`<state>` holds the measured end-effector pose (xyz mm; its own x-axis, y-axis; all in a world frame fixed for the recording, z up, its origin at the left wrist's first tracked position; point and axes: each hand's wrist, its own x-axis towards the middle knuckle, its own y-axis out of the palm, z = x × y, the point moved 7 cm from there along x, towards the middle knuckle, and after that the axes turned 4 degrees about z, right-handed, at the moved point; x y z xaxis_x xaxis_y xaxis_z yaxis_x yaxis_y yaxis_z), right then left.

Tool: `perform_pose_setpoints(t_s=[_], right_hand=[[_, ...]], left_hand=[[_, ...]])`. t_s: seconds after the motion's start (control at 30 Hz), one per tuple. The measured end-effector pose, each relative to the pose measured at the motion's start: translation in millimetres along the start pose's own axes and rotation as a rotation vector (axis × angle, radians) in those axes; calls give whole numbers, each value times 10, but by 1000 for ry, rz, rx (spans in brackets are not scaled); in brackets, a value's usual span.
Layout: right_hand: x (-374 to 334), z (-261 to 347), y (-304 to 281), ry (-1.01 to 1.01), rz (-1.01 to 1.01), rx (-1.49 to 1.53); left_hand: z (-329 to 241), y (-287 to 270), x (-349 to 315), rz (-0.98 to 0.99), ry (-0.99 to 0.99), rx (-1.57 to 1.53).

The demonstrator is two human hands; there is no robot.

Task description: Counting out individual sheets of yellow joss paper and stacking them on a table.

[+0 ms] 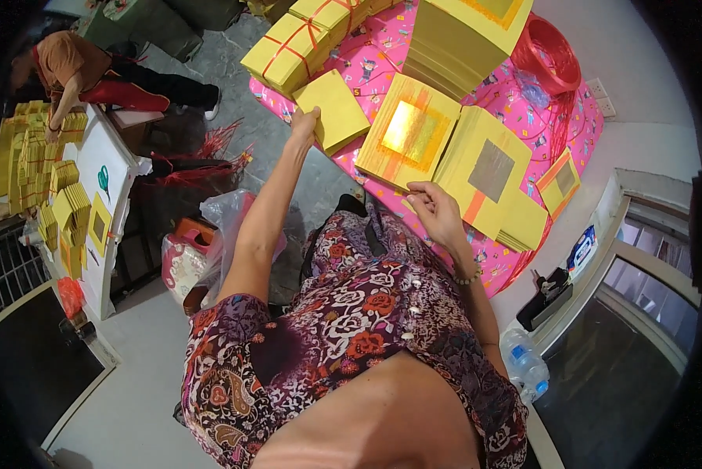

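My left hand (305, 127) grips the left corner of a stack of plain yellow paper sheets (333, 113), with the thumb on top. Close to its right lies a thicker stack of yellow paper with a gold foil square and an orange border (410, 129). At that stack's near edge is my right hand (437, 211), its thumb and forefinger apart and nothing visible between them. Whether the fingertips touch the edge I cannot tell. Beside that hand, fanned yellow sheets with a dull silver-grey square (490, 170) lie overlapping.
A pink patterned cloth (550, 129) covers the table. Bundles tied with red string (288, 51), a tall yellow stack (452, 47) and a red plastic basket (550, 56) stand farther back. At left, another person (77, 70) handles yellow paper at a white table (114, 211) with green-handled scissors (104, 178).
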<state>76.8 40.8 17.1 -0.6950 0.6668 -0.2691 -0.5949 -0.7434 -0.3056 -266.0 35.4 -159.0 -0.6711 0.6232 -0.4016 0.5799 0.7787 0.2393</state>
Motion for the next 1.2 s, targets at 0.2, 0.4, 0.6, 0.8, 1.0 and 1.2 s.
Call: perform_pose_setpoints(t_s=[0.2,0.4,0.6,0.8,1.0,1.2], right_hand=[[70,139,-42,-85,-36,-182],[101,123,-25,-87,-27,-212],[162,162,58,-202,-114,-611],[262,30,178,-233,-87,-865],[380,-53,258,-238,-122,-947],[419,-142,233,-289,-75,-943]], left_hand=[[-13,48,-38,-25,77,52],[-68,64,-117,-105,110,215],[-195,35,-174,-334,186,785],[-152,12,-121,-331,170,926],[-221,-13,-146,-309,109,924],[-144,-61,-83,-307,106,958]])
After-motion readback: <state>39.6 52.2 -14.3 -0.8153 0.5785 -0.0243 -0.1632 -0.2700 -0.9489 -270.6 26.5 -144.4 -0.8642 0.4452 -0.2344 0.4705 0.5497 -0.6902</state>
